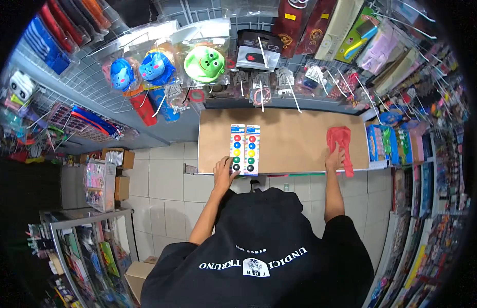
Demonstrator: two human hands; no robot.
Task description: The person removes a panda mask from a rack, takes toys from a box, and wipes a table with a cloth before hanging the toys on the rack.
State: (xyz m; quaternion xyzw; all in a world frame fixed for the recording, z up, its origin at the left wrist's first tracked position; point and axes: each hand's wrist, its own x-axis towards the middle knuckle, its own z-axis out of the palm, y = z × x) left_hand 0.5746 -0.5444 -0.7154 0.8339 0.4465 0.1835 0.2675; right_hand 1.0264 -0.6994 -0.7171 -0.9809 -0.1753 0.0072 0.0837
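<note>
Left hand (224,172) flat near the near edge of the tabletop (295,141), fingers spread and resting on the near end of the left paint card (237,147); not pinching anything. Second paint card (252,149) just beside the first on its right, touching or almost touching, both lying lengthwise from near to far, each with a column of coloured discs. Right hand (334,158) well apart at the right side of the tabletop, fingers laid open on the near part of the red cloth (339,146), pressing rather than gripping; thumb position hard to tell. Cloth crumpled, one strip trailing over the near edge. Likely handling: cards light, thin and fairly stiff, glossy and prone to slide on the bare board; best taken by the long edges or the near end, clear of the discs. Cloth soft, limp, light, nothing fragile; gatherable anywhere, best bunched at the middle. Masks (203,62) in bags on the far wall grid.
</note>
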